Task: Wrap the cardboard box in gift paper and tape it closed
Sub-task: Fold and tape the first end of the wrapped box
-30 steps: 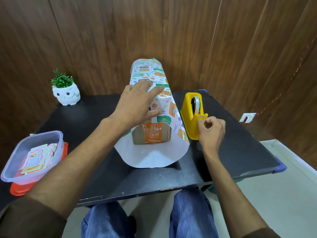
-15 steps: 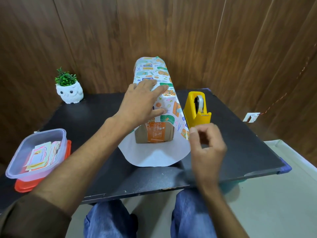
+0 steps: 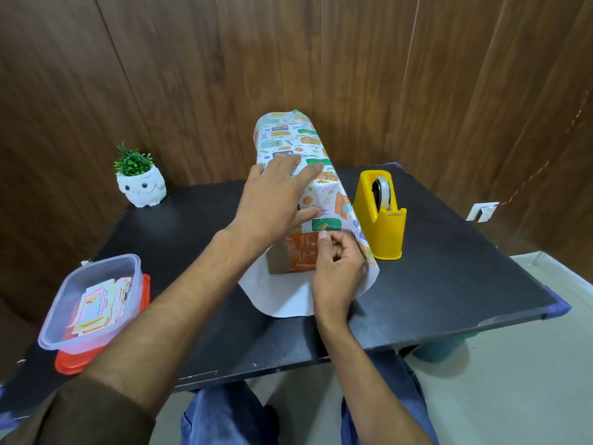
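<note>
The cardboard box [image 3: 296, 253] lies at the middle of the black table [image 3: 449, 284], its orange-labelled near end uncovered. Colourful gift paper [image 3: 288, 136] is folded over its top and sticks out past both ends, white underside showing in front. My left hand [image 3: 272, 200] presses flat on the paper on top of the box, fingers spread. My right hand [image 3: 337, 271] is at the near edge of the paper over the box end, thumb and forefinger pinched together on what looks like a short strip of clear tape, which is hard to see.
A yellow tape dispenser [image 3: 382, 226] stands just right of the box. A white owl pot [image 3: 142, 184] with a green plant sits at the back left. A clear plastic tub [image 3: 93, 300] of paper cards rests on a red lid [image 3: 70, 364] at the front left edge.
My right hand left the dispenser's cutter, pulled back toward me, then came left to the paper's near edge at the box end. My left hand stayed on the paper.
</note>
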